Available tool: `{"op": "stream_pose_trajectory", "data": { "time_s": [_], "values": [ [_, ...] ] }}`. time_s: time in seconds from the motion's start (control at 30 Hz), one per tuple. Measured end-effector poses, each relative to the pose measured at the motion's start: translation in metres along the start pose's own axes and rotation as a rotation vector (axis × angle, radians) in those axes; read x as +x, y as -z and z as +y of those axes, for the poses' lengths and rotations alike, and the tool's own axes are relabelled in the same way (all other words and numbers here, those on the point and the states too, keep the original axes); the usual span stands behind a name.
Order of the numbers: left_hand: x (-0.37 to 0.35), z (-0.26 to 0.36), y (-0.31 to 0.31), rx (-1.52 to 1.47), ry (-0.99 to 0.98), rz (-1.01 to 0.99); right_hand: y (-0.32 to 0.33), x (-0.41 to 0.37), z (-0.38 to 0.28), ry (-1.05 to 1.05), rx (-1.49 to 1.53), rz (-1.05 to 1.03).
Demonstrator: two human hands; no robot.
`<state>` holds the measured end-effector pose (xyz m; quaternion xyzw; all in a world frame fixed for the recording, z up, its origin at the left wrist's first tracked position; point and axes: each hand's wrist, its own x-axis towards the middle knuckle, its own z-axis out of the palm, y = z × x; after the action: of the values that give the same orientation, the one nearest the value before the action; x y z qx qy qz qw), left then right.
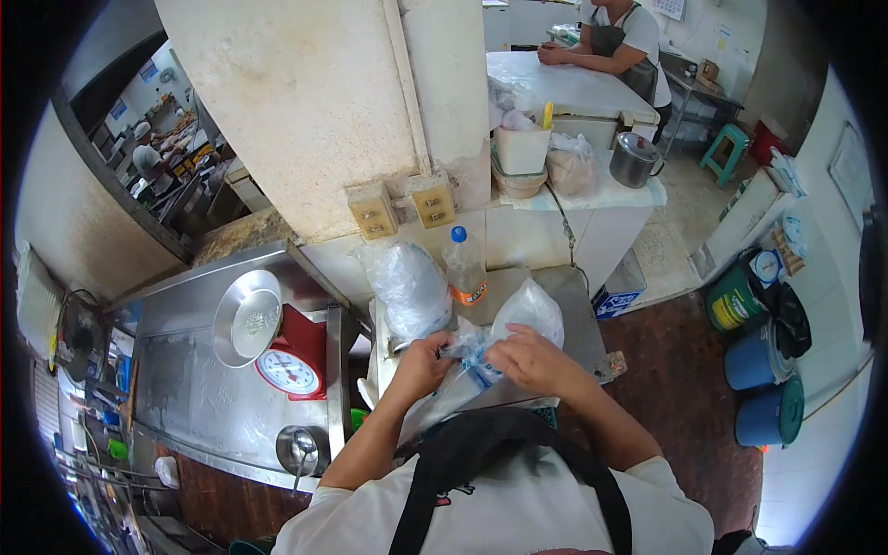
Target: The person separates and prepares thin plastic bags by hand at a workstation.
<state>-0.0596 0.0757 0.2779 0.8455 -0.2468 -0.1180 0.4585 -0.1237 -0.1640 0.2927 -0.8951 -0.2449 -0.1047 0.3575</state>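
Both hands are at a clear plastic bag with blue print, over the small table in front of me. My left hand has its fingers closed on the left edge of this plastic. My right hand is bent over its right side, fingers curled together on the plastic. Just beyond my right hand lies a bag of white contents. A larger clear plastic bundle stands behind my left hand. Between the two is a bottle with a blue cap and orange label.
On the steel counter at left are a red scale with a metal pan and a metal bowl with a spoon. A lidded pot stands behind. A person leans on a white chest; bins stand at right.
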Motion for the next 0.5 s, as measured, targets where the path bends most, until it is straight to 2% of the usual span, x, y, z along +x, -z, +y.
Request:
{"op": "stream_pose_trajectory", "data": {
  "time_s": [0.03, 0.13, 0.23, 0.37, 0.47, 0.5],
  "values": [
    [-0.002, 0.001, 0.002, -0.01, -0.019, -0.015, -0.005, 0.0, 0.007, -0.038, -0.06, 0.037],
    [-0.009, 0.009, 0.008, -0.066, -0.035, -0.046, 0.006, 0.004, 0.004, -0.068, -0.107, -0.051],
    [-0.011, -0.003, 0.007, -0.111, 0.017, -0.021, 0.007, 0.009, -0.006, 0.047, 0.004, 0.003],
    [-0.011, -0.024, 0.007, -0.169, 0.023, 0.0, 0.007, 0.014, -0.025, 0.017, 0.026, 0.133],
    [-0.016, 0.0, 0.012, -0.373, 0.031, -0.108, 0.008, 0.017, -0.024, -0.016, 0.034, 0.159],
    [-0.017, 0.011, 0.012, -0.323, -0.003, -0.1, 0.007, 0.018, -0.023, -0.014, 0.031, 0.186]
  ]
}}
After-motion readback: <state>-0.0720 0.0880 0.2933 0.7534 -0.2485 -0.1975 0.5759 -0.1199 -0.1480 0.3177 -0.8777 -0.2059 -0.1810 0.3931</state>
